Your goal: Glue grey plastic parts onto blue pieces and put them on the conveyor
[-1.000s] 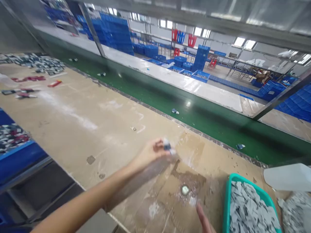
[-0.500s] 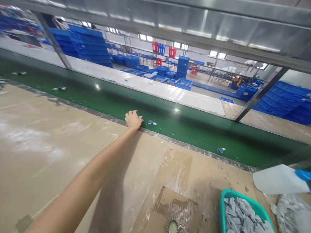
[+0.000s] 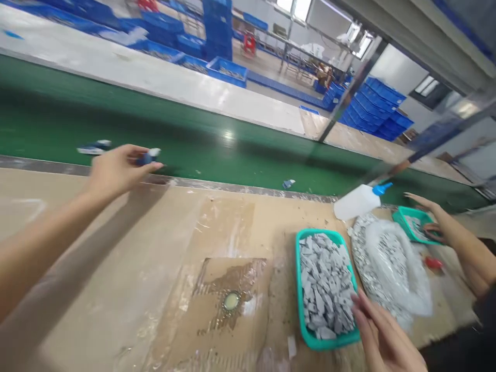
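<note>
My left hand (image 3: 116,168) is over the near edge of the green conveyor belt (image 3: 186,150). Its thumb and fingers pinch a small dark-blue part with a white tip (image 3: 151,155). Just behind that hand, a similar blue-and-white part (image 3: 95,148) lies on the belt. Further right on the belt is another small blue-and-white piece (image 3: 288,183). My right hand (image 3: 382,330) is at the lower right, beside the green basket (image 3: 300,289) full of small grey pieces (image 3: 325,284). Its fingers are stretched out, and I see nothing held in them.
A white squeeze bottle (image 3: 354,202) with a blue nozzle lies behind a plastic bag (image 3: 403,258) of grey pieces. A co-worker's hands (image 3: 436,232) are at a second green basket (image 3: 401,222). A small round dish (image 3: 231,300) sits on wet cardboard (image 3: 209,310). A metal post (image 3: 352,90) rises beyond the belt.
The view has swung right. My left hand has closed on a blue-and-white part at the belt. My right hand and a co-worker's hands have come into view.
</note>
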Action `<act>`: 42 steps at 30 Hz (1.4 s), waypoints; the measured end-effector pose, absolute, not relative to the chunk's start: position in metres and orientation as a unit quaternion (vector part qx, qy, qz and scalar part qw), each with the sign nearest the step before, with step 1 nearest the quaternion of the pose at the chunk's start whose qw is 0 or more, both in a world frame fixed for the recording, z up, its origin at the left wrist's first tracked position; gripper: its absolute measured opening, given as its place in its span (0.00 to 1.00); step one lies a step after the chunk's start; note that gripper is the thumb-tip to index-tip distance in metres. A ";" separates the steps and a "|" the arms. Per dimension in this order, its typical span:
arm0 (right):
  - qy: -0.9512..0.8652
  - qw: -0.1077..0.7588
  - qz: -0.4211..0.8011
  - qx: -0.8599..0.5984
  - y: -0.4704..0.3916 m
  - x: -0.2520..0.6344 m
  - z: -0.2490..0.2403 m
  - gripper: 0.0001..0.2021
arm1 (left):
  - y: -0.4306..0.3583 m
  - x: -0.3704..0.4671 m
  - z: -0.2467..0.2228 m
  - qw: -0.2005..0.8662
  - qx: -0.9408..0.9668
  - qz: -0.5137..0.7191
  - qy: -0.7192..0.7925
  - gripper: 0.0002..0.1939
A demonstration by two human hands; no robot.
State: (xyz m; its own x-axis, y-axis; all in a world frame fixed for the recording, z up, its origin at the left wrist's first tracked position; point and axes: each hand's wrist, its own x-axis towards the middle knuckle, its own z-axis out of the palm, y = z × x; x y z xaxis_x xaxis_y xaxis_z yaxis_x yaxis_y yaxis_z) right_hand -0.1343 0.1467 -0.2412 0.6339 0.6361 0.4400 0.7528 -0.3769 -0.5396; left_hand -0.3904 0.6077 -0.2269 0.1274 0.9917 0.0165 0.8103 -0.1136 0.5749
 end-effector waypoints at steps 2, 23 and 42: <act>-0.453 0.339 -0.066 -0.822 0.158 -0.126 -0.237 0.10 | 0.580 -0.382 -0.227 0.334 0.662 0.219 0.634 0.26; -0.432 0.319 0.171 -0.826 0.241 -0.100 -0.235 0.21 | 0.406 -0.405 -0.280 0.851 0.281 0.184 0.404 0.15; -0.433 0.446 0.192 -0.759 0.240 -0.247 -0.300 0.13 | 0.407 -0.419 -0.290 0.927 0.189 0.183 0.266 0.17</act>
